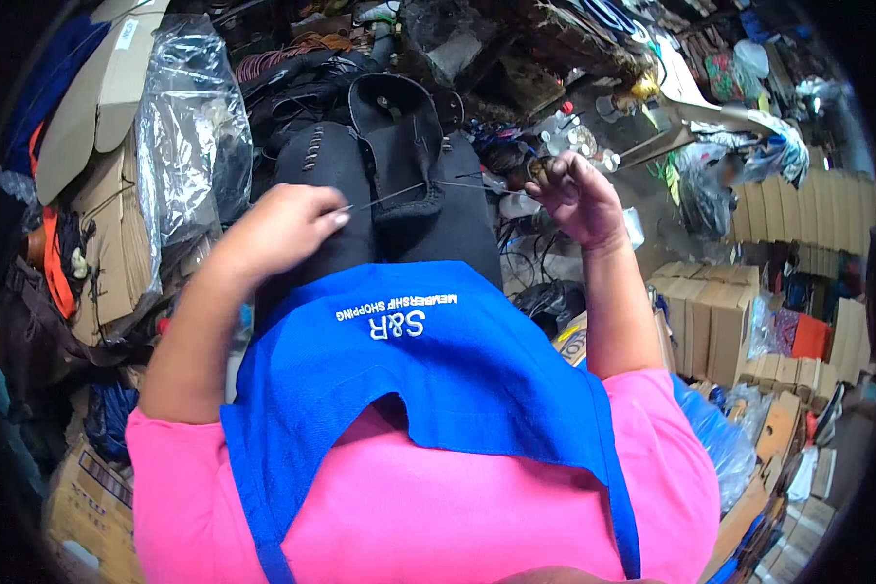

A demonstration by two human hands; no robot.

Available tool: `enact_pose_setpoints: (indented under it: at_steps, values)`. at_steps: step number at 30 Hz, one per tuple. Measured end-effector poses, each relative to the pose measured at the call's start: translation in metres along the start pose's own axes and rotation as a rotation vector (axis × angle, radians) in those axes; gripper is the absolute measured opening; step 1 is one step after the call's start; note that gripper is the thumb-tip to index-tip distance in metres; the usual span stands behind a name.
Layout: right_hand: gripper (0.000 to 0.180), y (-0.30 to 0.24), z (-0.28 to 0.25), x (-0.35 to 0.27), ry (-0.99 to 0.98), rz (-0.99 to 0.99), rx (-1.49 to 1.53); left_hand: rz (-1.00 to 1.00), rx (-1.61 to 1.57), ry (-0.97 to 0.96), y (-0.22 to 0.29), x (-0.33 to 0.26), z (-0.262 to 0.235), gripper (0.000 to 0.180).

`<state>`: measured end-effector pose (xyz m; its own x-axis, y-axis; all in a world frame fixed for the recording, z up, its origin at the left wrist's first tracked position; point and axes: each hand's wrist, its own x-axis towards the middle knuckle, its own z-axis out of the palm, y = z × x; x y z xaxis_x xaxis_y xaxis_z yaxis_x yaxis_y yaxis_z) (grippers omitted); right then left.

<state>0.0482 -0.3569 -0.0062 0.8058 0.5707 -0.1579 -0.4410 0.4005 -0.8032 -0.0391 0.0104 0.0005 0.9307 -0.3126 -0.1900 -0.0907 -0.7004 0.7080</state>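
pink cloth fills the bottom of my view, a shirt [428, 516], with a blue apron [428, 380] over it that carries white lettering. past the apron's top edge i see a black shoe upper [399, 185] resting on the lap, its tongue standing up toward the far side and a row of pale stitches down its left panel. my left hand [282, 229] sits at the upper's left side, fingers pinched shut on a thin needle [346, 207] with a thread [389, 196] running off it to the right across the tongue. my right hand [576, 195] is raised just right of the upper, curled closed around a small dark tool [533, 173]; i cannot tell exactly what kind it is. the thread seems to reach toward that hand. to the left lie flat sheets of cardboard [107, 224] and a clear plastic bag [187, 127]. to the right stand rows of brown boxes [711, 321]. farther off, beyond the upper, i see coiled cords and a dark heap of clutter.
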Motion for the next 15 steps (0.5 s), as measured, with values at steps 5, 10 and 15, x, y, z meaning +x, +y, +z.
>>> enact_pose_setpoints:
  at_steps: [5, 10, 15]
  values:
    - [0.031, 0.017, 0.011, 0.007, 0.166, 0.109, -1.094, -0.128, 0.035, 0.005, -0.023, 0.005, -0.047, 0.03]
    - [0.032, 0.033, 0.038, 0.021, 0.084, 0.066, -1.831, 0.067, -1.655, 0.128, 0.026, 0.045, -0.005, 0.038]
    - [0.033, 0.06, -0.004, -0.005, -0.026, -0.215, -2.071, -0.23, -1.687, 0.247, -0.04, 0.053, 0.001, 0.048]
